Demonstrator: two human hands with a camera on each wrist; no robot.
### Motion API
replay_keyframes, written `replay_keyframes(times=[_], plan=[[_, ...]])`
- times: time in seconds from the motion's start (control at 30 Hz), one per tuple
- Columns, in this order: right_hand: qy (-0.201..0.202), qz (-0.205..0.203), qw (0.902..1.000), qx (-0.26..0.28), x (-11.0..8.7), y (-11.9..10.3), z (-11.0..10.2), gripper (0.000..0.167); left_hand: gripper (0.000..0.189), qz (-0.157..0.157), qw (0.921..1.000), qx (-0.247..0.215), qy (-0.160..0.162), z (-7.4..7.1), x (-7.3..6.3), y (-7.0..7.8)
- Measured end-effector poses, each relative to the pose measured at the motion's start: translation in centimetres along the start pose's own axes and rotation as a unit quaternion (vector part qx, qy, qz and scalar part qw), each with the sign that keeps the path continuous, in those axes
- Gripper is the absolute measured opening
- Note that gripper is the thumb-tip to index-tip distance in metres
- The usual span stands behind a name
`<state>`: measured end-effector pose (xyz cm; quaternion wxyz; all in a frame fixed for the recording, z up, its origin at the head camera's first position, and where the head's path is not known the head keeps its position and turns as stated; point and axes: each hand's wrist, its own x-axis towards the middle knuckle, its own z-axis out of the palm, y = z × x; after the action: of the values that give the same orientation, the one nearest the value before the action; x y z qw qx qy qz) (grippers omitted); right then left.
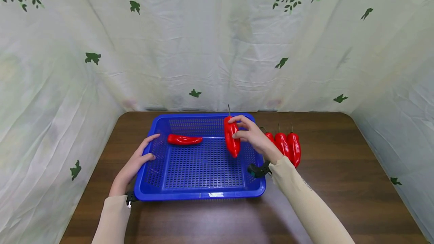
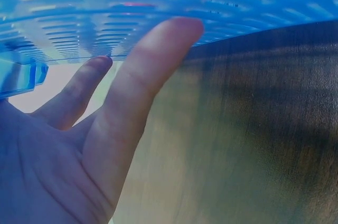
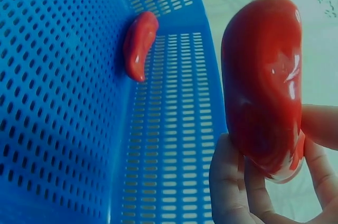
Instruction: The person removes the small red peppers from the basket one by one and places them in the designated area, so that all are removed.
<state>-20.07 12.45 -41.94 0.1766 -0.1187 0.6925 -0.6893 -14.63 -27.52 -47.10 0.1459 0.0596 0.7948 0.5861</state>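
Note:
A long, glossy red pepper [image 1: 232, 138] with a thin stem hangs over the right part of a blue perforated plastic basket [image 1: 203, 195]. My right hand [image 1: 249, 133] pinches this pepper between thumb and fingers; its rounded end fills much of the right wrist view, the pepper [image 3: 264, 86] standing above the basket wall. Another red pepper [image 1: 184, 139] lies inside, near the back left. At the basket's left side is my left hand [image 1: 133, 163], touching the rim with thumb and fingers fairly straight. In the left wrist view the left hand [image 2: 100, 113] lies against the slotted wall.
Several red peppers [image 1: 293, 148] lie side by side on the brown wooden table [image 1: 346, 183], right of the basket and partly behind the right forearm. A pale leaf-print curtain [image 1: 210, 48] surrounds the table's back and sides.

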Motion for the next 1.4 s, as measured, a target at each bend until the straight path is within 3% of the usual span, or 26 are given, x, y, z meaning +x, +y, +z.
replay_keyframes(times=[0.6, 0.93, 1.4], plan=[[0.034, 0.001, 0.9994, 0.002, -1.9, -0.2, -3.0, 0.041, 0.066, 0.002, 1.0, -0.002, 0.002, 0.1, 0.0, 0.0], [0.036, -0.027, 0.9989, -0.017, -3.0, 0.1, -5.1, 0.039, 0.066, 0.003, 1.0, -0.001, 0.003, 0.1, -0.1, -0.1], [0.049, -0.024, 0.9985, 0.002, -3.9, 0.4, -6.7, 0.037, 0.066, 0.006, 1.0, 0.001, 0.003, 0.1, -0.1, -0.2]])
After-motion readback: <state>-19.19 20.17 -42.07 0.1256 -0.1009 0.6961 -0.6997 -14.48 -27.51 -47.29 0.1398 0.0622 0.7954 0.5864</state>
